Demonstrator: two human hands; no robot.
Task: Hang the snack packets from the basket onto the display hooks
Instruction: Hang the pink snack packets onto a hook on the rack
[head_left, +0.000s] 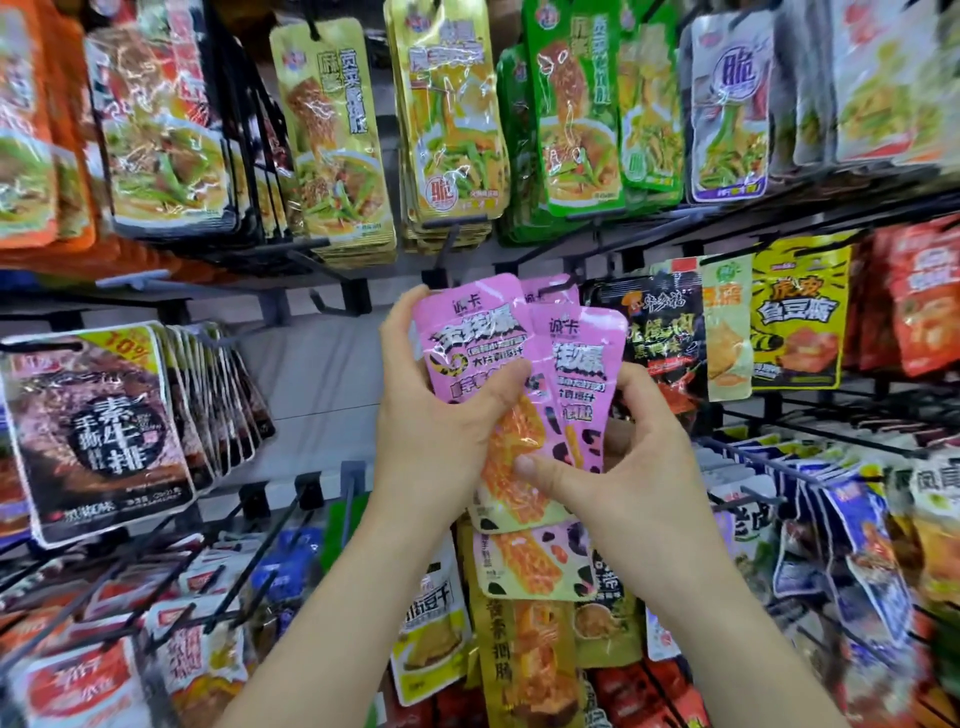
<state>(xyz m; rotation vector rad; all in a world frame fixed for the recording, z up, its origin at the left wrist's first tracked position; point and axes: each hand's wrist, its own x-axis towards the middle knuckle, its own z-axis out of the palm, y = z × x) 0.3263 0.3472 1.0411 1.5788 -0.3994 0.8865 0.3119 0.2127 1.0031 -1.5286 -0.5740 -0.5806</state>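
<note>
Both hands hold a small fan of pink snack packets (470, 338) in front of a black wire display rack. My left hand (441, 415) grips the front packet from its left side, thumb across its face. My right hand (623, 457) pinches a second pink packet (584, 374) at its lower edge, thumb on the front. A third pink packet's top peeks out behind them, near a black display hook (558, 285). One more pink packet (535, 564) hangs lower down. No basket is in view.
Rows of hanging packets surround the hands: yellow and green ones (452, 119) above, brown ones (98, 431) at left, black and yellow ones (795, 317) at right. Bare black hooks (332, 301) jut out to the upper left of the hands.
</note>
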